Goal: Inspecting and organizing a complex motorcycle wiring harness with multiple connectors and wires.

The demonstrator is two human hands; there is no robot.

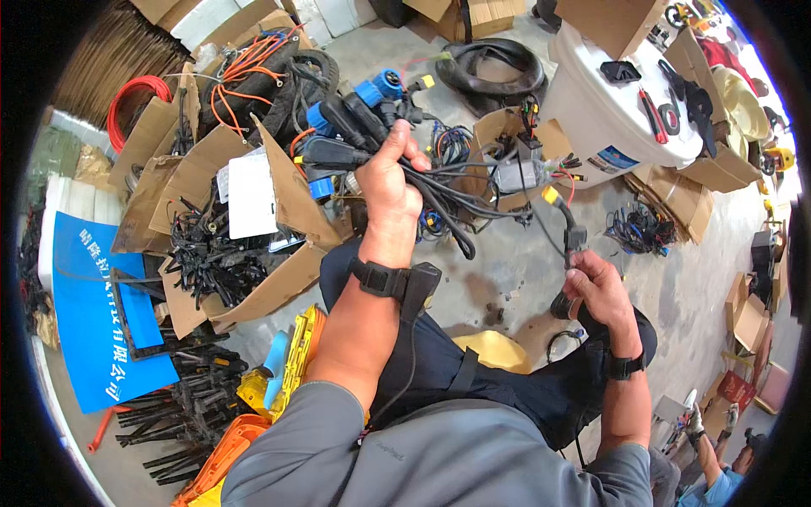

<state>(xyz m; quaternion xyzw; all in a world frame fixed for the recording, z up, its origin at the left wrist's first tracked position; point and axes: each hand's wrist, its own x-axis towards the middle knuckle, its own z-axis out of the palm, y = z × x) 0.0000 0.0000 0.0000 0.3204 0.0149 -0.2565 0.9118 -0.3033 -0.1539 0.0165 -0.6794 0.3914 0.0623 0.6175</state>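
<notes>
My left hand point(389, 173) is raised near the middle, closed around a bunch of black cables point(448, 211) with blue connectors point(367, 93), black plugs and small yellow tips bunched above the fist. My right hand point(596, 287) is closed on a black connector point(575, 239) at right of centre, with a thin cable and a yellow-tipped lead point(552, 194) rising from it. Behind the bunch stands an open cardboard box point(541, 135) of wiring. A loose tangle of dark and blue cables point(638, 228) lies on the floor beyond my right hand.
Cardboard boxes of cables point(287, 300) crowd the left, beside a blue sign board point(93, 338), black rods and yellow and orange plastic parts. A white tub point(583, 84) with tools on its lid and a coiled black tube point(528, 76) stand ahead. Another person point(718, 482) works at lower right.
</notes>
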